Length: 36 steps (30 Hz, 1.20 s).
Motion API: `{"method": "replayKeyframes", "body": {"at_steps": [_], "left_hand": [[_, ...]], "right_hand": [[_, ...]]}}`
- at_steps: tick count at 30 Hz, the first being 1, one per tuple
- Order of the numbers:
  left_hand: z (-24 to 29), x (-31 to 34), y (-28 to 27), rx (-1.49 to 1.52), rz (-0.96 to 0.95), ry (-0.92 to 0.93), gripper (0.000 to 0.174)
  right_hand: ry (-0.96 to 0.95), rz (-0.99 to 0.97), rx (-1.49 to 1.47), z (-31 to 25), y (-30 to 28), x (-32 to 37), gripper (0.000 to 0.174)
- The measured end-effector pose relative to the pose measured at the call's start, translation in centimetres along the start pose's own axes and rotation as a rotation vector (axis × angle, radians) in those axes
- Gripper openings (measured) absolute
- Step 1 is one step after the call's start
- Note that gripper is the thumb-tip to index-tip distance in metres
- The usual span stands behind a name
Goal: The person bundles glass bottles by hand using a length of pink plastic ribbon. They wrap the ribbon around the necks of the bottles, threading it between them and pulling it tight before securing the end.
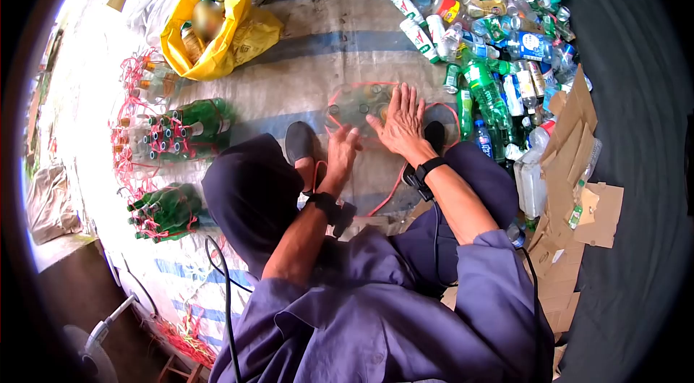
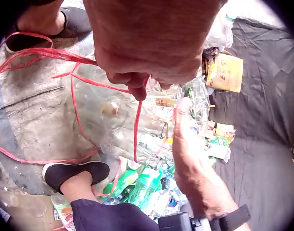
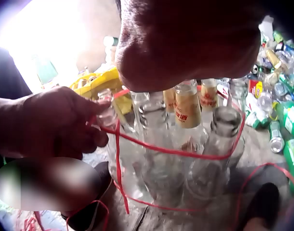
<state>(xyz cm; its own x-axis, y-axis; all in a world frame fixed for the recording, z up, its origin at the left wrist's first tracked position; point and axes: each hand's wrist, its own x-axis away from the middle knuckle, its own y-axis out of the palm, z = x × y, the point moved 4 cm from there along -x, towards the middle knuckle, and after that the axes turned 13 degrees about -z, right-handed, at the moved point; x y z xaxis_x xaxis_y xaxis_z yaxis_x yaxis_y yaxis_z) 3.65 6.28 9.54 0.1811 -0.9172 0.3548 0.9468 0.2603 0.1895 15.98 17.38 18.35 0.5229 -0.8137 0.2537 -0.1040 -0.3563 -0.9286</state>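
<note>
Between the feet stands a cluster of clear glass bottles, some with tan labels on their necks. Red plastic twine loops around the cluster below the mouths, and another strand circles it lower down. My left hand pinches the twine at the near left side of the bottles, as the left wrist view also has it. Straight fingers spread on my right hand, which lies over the far right edge of the bottle tops. Loose twine trails across the floor toward both shoes.
Bundled green bottles stand at left, tied with red twine. A yellow bag with cans sits beyond them. Plastic bottles and cans are heaped at the right, beside flattened cardboard. The shoes flank the clear bottles.
</note>
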Motion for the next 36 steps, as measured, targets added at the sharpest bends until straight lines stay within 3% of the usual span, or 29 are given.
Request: {"method": "replayKeyframes", "body": {"at_steps": [5, 16, 21, 26, 30, 36], "left_hand": [[0.7, 0.4, 0.5, -0.014, 0.026, -0.029, 0.065], [0.6, -0.5, 0.3, -0.028, 0.028, -0.049, 0.058], [0.0, -0.6, 0.4, -0.027, 0.039, 0.009, 0.057], [0.8, -0.2, 0.3, -0.009, -0.006, 0.051, 0.054], [0.7, -0.3, 0.4, -0.025, 0.01, 0.035, 0.055], [-0.7, -0.8, -0.2, -0.073, 0.017, 0.038, 0.052]], "right_hand": [[0.027, -0.003, 0.11, 0.5, 2.1, -0.9, 0.097], [0.083, -0.071, 0.143, 0.3, 0.8, -1.6, 0.096], [-0.021, -0.004, -0.02, 1.4, 0.3, -0.5, 0.095], [-0.094, 0.148, 0.068, 2.9, -1.3, 3.2, 0.079], [-0.205, 0.144, 0.024, 2.3, -0.9, 5.6, 0.079], [-0.179, 0.011, 0.055, 2.0, 0.9, 6.3, 0.085]]}}
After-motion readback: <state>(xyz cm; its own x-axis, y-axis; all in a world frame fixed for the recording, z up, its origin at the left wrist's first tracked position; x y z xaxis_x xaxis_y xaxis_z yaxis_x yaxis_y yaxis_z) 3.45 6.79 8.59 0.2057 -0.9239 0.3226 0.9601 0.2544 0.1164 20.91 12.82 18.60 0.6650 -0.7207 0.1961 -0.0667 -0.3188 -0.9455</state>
